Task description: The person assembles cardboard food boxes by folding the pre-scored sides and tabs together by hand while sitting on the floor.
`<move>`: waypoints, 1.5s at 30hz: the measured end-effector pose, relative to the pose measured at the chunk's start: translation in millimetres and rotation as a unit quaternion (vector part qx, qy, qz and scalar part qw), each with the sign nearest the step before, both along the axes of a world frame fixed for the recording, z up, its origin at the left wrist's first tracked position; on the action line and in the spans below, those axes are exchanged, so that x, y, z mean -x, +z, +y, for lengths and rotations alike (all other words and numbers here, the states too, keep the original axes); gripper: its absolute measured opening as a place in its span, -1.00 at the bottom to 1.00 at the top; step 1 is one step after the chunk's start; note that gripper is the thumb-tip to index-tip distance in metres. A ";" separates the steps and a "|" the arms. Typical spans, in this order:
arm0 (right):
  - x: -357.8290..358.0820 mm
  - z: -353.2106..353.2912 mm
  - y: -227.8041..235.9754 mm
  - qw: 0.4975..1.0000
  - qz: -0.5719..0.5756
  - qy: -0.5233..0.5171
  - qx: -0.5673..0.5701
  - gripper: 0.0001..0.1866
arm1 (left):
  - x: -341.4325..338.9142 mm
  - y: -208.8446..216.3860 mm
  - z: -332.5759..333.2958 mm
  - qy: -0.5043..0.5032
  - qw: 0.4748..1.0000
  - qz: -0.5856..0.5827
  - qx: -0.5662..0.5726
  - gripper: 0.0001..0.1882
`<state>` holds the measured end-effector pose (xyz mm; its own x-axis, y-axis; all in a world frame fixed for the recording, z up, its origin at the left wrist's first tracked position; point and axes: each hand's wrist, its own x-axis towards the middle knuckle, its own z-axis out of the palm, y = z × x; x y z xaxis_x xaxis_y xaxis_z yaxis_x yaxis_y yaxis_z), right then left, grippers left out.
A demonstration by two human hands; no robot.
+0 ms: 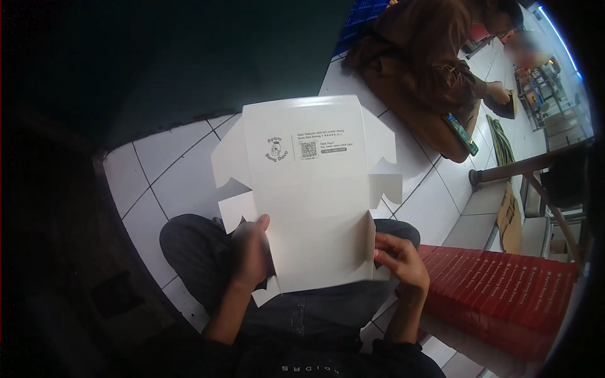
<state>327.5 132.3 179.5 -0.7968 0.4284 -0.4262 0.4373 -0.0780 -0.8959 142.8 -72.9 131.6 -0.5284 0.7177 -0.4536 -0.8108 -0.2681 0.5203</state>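
An unfolded white cardboard box (309, 201) with dark printing on its upper panel lies across my lap. Notched flaps stick out on both of its long sides. My left hand (253, 255), partly blurred, grips the lower left edge, its thumb up at the inner side of the flap there. On the opposite edge, my right hand (402, 259) has curled fingers against the outside of a side flap (370, 246), which stands upright. The lower panel lies between both hands, and some of my fingertips are hidden behind the cardboard.
Red flat boxes (498, 296) stand in a long row to my right. Beyond them are a brown cardboard piece (509, 217) and a wooden leg (517, 170). Another person in brown (428, 57) sits at the upper right, a lit phone (461, 134) on their leg. White tiles (170, 157) cover the floor.
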 end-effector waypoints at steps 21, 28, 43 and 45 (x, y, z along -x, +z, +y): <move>0.6 16.7 12.0 0.998 0.007 0.070 0.006 -0.41 | 3.7 -4.3 -5.4 -0.096 0.994 -0.016 -0.058 -0.50; -4.5 14.6 9.5 0.989 0.024 0.074 -0.124 -0.37 | -1.3 -7.0 1.3 -0.071 0.996 -0.037 -0.039 -0.50; 17.1 -105.4 -77.0 0.943 0.116 -0.310 0.037 -0.62 | -2.5 -21.5 36.1 -0.033 0.986 0.017 -0.164 -0.75; 26.3 -108.7 -64.0 0.947 0.102 -0.302 0.032 -0.65 | -12.5 -35.1 27.2 -0.015 0.992 0.093 -0.080 -0.79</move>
<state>301.2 23.6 115.5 -0.4827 0.8112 -0.3301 0.1144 -0.3153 -0.9421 155.3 -45.7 96.5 -0.5693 0.7897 -0.2286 -0.7132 -0.3360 0.6152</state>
